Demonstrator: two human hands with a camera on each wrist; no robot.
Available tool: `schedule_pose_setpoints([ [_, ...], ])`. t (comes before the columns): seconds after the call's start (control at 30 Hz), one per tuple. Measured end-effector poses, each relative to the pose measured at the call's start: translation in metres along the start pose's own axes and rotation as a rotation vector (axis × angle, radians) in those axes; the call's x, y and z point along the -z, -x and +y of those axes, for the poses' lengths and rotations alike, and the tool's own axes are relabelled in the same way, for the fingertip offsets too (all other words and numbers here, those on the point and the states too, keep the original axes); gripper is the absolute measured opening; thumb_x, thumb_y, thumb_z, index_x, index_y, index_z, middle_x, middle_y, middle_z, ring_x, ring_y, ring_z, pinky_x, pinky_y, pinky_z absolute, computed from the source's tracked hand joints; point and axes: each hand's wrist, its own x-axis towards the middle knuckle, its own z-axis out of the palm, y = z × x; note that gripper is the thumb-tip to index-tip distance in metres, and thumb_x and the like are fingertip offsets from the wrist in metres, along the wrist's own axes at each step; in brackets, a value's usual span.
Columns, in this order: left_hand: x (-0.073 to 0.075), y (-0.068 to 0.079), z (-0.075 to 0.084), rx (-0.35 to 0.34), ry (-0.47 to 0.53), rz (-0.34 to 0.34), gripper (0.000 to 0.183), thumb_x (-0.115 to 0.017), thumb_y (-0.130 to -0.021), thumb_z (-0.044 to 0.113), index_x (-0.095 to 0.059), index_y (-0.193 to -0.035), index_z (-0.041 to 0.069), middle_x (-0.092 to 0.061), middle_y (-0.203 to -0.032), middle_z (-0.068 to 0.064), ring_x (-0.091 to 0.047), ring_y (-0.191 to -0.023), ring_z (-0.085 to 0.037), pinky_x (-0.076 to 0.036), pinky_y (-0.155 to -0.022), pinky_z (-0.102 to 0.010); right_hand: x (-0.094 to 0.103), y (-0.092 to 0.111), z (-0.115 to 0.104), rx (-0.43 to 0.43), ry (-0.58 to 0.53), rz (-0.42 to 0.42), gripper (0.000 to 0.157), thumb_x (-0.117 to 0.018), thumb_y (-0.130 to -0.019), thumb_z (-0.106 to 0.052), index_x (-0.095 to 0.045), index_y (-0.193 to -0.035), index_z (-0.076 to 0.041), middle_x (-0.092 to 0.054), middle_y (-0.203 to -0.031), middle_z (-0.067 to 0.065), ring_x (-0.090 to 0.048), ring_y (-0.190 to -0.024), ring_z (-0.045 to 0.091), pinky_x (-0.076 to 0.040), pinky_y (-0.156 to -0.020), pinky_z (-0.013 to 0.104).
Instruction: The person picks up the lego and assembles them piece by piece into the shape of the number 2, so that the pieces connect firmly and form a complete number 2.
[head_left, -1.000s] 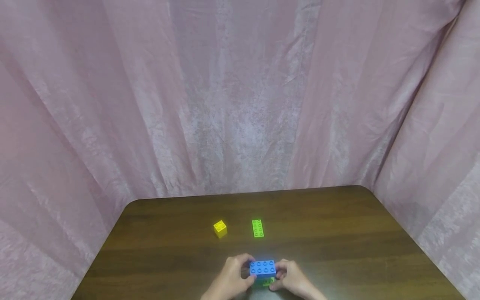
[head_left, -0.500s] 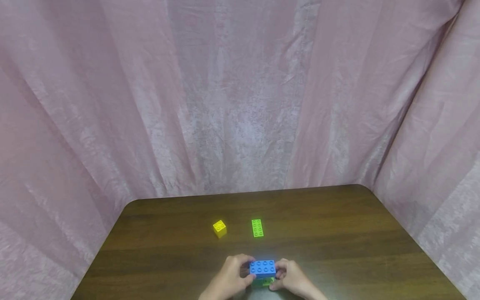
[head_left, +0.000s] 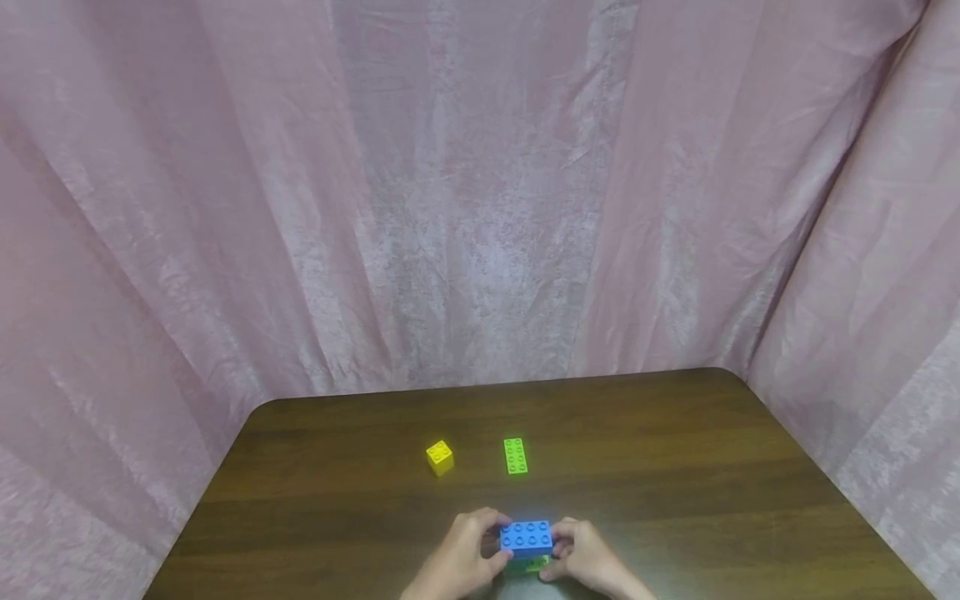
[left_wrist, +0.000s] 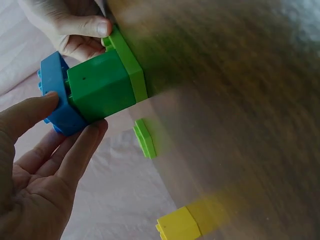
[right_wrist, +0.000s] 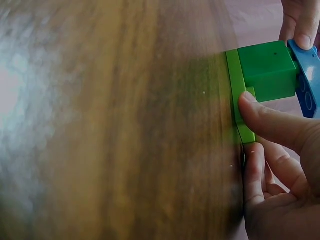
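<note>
My left hand (head_left: 461, 554) grips a blue toy building brick (head_left: 526, 537), studs up, with the thumb on its near side and fingers on its far side. Under it stands a dark green block (left_wrist: 102, 85) on a thin light green plate (right_wrist: 237, 85) lying on the table. In the left wrist view the blue brick tilts over the block's studs, which show in a narrow gap. My right hand (head_left: 588, 560) pinches the uncovered right end of that plate, thumb (right_wrist: 260, 112) on the near side. From the head view, the blue brick hides most of the green block.
Farther back on the brown wooden table (head_left: 300, 500) lie a yellow brick (head_left: 440, 458) and, right of it, a second light green plate (head_left: 516, 456). A pink curtain (head_left: 480, 208) hangs behind the table's far edge and along both sides.
</note>
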Motion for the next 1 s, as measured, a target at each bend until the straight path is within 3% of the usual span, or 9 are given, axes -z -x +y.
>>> schedule_pose_setpoints([
  [0.17, -0.0016, -0.0008, 0.0013, -0.002, -0.037, -0.001, 0.029, -0.074, -0.081, 0.009, -0.067, -0.109, 0.004, -0.070, -0.108, -0.011, -0.070, -0.099, -0.022, -0.058, -0.083, -0.020, 0.0020, 0.0011, -0.0015, -0.008, -0.008, -0.011, 0.035, -0.079, -0.066, 0.003, -0.067, -0.098, 0.009, -0.058, -0.087, 0.004, -0.056, -0.073, 0.008, -0.051, -0.066, 0.015],
  [0.47, -0.0001, 0.0010, 0.0012, -0.018, 0.009, 0.013, 0.030, -0.074, -0.080, 0.006, -0.067, -0.109, 0.001, -0.071, -0.108, -0.014, -0.071, -0.100, -0.023, -0.056, -0.084, -0.016, 0.0010, 0.0012, -0.0036, -0.004, -0.005, -0.012, 0.033, -0.079, -0.066, 0.004, -0.067, -0.097, 0.009, -0.058, -0.086, 0.004, -0.056, -0.072, 0.007, -0.050, -0.064, 0.016],
  [0.73, 0.0059, -0.0017, 0.0053, -0.023, -0.136, 0.004, 0.030, -0.076, -0.079, 0.010, -0.069, -0.107, 0.004, -0.072, -0.105, -0.009, -0.069, -0.096, -0.018, -0.059, -0.082, -0.022, -0.0001, -0.0009, -0.0051, 0.002, 0.012, 0.012, 0.034, -0.079, -0.065, 0.005, -0.068, -0.097, 0.008, -0.059, -0.086, 0.005, -0.056, -0.073, 0.008, -0.050, -0.065, 0.015],
  [1.0, 0.0051, -0.0035, 0.0030, -0.029, -0.149, -0.007, 0.028, -0.076, -0.078, 0.010, -0.070, -0.104, 0.004, -0.073, -0.101, -0.008, -0.069, -0.091, -0.012, -0.058, -0.080, -0.020, 0.0000, 0.0020, -0.0054, -0.007, 0.015, -0.002, 0.036, -0.080, -0.065, 0.002, -0.068, -0.098, 0.008, -0.059, -0.087, 0.005, -0.056, -0.074, 0.010, -0.050, -0.065, 0.017],
])
